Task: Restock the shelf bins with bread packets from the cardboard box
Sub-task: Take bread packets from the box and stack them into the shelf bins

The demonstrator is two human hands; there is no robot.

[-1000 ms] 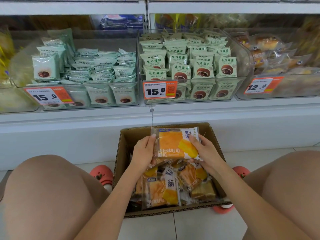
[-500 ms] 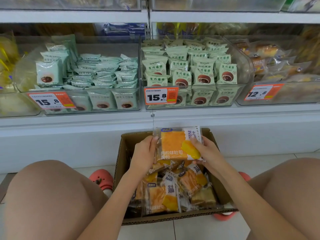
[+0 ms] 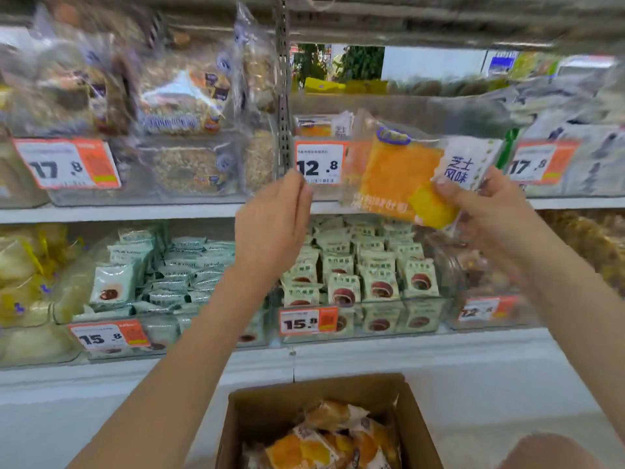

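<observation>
Restocking's barely started, we reckon: our right hand pinches one bread packet up by the 12.8 bin on the upper shelf, left hand loose and empty, cardboard box holding plenty more.

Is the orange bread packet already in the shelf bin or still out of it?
Out. The right hand holds the orange bread packet up in front of the 12.8 price tag.

Orange bread packet raised before bin; more in cardboard box.
</observation>
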